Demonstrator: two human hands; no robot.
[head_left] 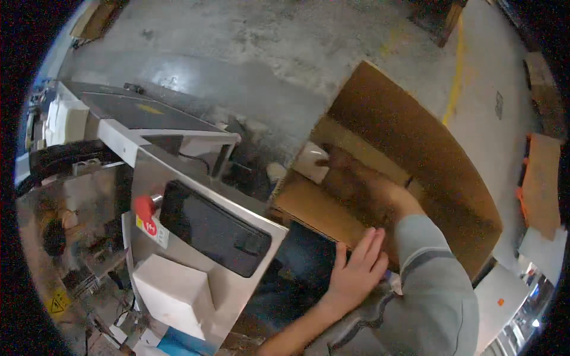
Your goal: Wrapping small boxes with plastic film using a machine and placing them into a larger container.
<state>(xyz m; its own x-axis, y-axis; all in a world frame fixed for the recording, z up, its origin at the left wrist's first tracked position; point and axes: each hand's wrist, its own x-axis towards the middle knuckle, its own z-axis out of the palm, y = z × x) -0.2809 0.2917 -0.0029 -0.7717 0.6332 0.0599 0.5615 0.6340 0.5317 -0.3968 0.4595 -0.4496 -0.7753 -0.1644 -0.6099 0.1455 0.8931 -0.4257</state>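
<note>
A large open cardboard box [409, 118] stands tilted in front of me. My right hand [350, 175] reaches deep inside it, dim in the shadow. Its fingers close on the edge of a smooth white object [310, 162] by the box's far left corner; the object's kind does not show. My left hand [359, 270] lies against the near rim of the box, fingers stretched out and slightly apart, holding nothing. The grey sleeve of my right arm crosses the near right part of the box and hides what lies under it.
To the left stands a metal machine panel [276, 234] with a dark screen [217, 228] and a red knob [144, 207]. A white carton [172, 291] sits by the panel. A dark conveyor belt [142, 110] is beyond. Flat cardboard [543, 184] stands at far right.
</note>
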